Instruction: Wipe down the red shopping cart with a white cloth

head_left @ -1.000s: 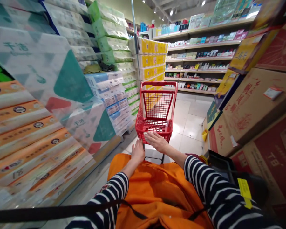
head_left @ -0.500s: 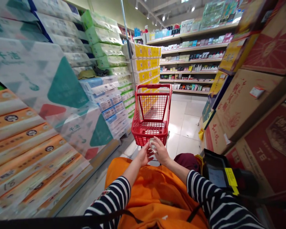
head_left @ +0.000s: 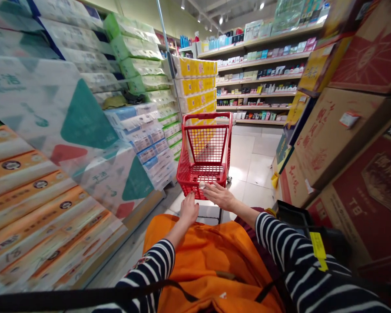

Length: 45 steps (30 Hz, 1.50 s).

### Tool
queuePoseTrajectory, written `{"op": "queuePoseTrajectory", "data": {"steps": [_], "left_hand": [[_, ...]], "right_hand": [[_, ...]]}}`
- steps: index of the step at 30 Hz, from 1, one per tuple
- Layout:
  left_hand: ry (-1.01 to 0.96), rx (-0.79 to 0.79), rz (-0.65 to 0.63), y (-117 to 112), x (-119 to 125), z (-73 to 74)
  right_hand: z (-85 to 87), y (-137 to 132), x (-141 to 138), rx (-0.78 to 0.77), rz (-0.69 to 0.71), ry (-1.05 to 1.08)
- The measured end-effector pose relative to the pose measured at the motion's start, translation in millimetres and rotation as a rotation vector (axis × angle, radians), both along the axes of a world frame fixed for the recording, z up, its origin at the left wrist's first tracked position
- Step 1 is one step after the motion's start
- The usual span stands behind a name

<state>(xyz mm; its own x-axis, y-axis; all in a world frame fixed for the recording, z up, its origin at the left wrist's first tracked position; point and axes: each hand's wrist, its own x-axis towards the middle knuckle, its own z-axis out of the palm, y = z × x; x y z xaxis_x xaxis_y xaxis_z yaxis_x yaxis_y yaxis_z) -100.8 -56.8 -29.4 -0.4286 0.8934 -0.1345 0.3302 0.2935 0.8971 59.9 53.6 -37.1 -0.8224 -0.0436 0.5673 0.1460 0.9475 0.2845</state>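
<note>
left hand [head_left: 189, 210]: open, fingers lying on the red cart [head_left: 207, 115] edge, no grip
right hand [head_left: 220, 195]: open too, fingertips by a small pale thing [head_left: 201, 184], too blurry to name

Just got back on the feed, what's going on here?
A person in striped sleeves is in a store aisle, with both hands at the near end of a small red shopping cart. The right hand reaches toward the near rim, a small pale object at its fingertips. The left hand sits just below it. Packs of tissue are stacked to the left.
</note>
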Motion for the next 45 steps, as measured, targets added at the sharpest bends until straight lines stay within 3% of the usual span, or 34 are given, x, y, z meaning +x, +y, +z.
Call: {"op": "queuePoseTrajectory", "data": {"steps": [3,5,7,9,12,14,16,21,23,28,30,32,36,38,41,45], "left_hand": [[0.626,-0.065,-0.291,-11.9,5.1,-9.4],[0.925,-0.131,-0.446,-15.9,8.1,-14.1],[1.081,-0.177,-0.487,-16.1,7.8,-15.6],[1.16,-0.209,-0.432,-14.6,4.4,-14.2],[1.198,-0.258,-0.313,-13.4,-2.4,-10.7],[1.211,-0.274,-0.268,-13.9,-5.7,-10.6],[1.221,-0.274,-0.255,-15.1,-8.0,-13.3],[1.206,-0.28,-0.288,-20.5,-19.2,-24.5],[1.203,-0.293,-0.275,-23.2,-27.1,-24.4],[1.214,-0.324,-0.185,-24.8,-46.6,-10.3],[1.215,-0.336,-0.164,-23.3,-49.4,-6.1],[1.211,-0.339,-0.169,-22.2,-48.2,-6.1],[1.187,-0.33,-0.244,-22.8,-43.1,-14.4],[1.179,-0.342,-0.259,-23.9,-44.1,-16.2],[1.178,-0.388,-0.211,-25.2,-51.5,-11.1],[1.203,-0.417,-0.166,-25.5,-61.6,-1.0]], "right_hand": [[-31.9,-1.4,2.3,0.002,-0.001,-0.102],[-48.6,-5.9,7.0,-0.012,-0.006,-0.127],[-50.0,-9.7,12.3,-0.014,0.016,-0.116],[-35.0,-10.6,15.1,-0.006,0.022,-0.07],[-2.5,-6.9,9.0,-0.001,-0.014,-0.009],[6.8,-4.2,-0.9,-0.003,-0.006,-0.02],[-1.3,-4.5,-11.0,-0.014,0.012,-0.05],[-49.3,-16.5,-21.2,-0.109,-0.031,-0.154],[-49.9,-20.5,-23.9,-0.116,-0.003,-0.159],[-0.8,-18.9,-55.4,-0.064,0.05,-0.035],[9.1,-17.1,-69.5,-0.066,0.035,-0.023],[2.3,-18.1,-75.6,-0.078,0.04,-0.076],[-35.6,-25.9,-67.7,-0.159,-0.067,-0.142],[-42.7,-29.2,-65.1,-0.166,-0.059,-0.139],[-23.3,-29.9,-75.9,-0.1,0.062,-0.122],[12.3,-24.1,-106.1,-0.049,0.055,-0.06]]}}
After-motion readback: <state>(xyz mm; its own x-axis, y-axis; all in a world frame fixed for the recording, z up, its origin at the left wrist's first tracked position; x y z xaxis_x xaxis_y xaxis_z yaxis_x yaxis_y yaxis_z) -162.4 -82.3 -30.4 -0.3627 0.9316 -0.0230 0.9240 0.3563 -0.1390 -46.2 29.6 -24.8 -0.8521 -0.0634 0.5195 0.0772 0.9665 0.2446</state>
